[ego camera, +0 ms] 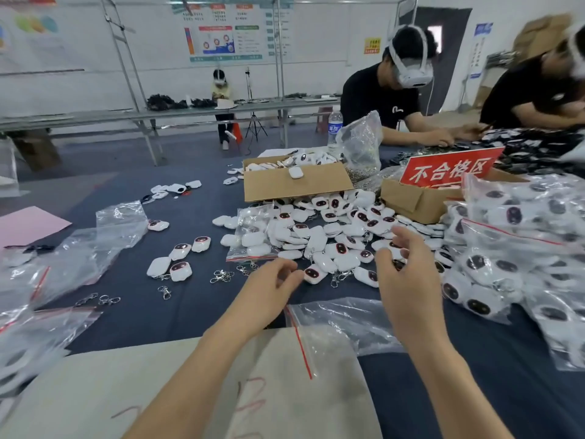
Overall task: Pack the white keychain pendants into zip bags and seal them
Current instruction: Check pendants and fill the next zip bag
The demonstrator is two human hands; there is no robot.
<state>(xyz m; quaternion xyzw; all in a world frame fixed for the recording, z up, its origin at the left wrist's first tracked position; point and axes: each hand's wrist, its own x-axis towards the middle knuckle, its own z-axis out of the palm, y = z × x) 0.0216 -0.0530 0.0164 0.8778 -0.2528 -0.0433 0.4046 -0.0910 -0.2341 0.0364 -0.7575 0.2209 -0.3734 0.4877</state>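
Note:
A heap of white keychain pendants [335,236] with dark oval faces lies in the middle of the dark table. My left hand [272,286] hovers at the heap's near edge, its fingertips close to one pendant [314,274], fingers loosely curled and holding nothing. My right hand [402,274] is raised over the heap's right side with relaxed, spread fingers, also holding nothing. An empty zip bag [335,324] with a red seal strip lies flat under my forearms. A partly filled zip bag [253,239] sits at the heap's left edge.
Filled bags [519,255] pile up at the right. Empty bags [79,248] lie at left, with loose pendants [180,261] and metal clasps [221,276]. Two cardboard boxes [294,185] and a red sign [449,169] stand behind. Two people work across the table.

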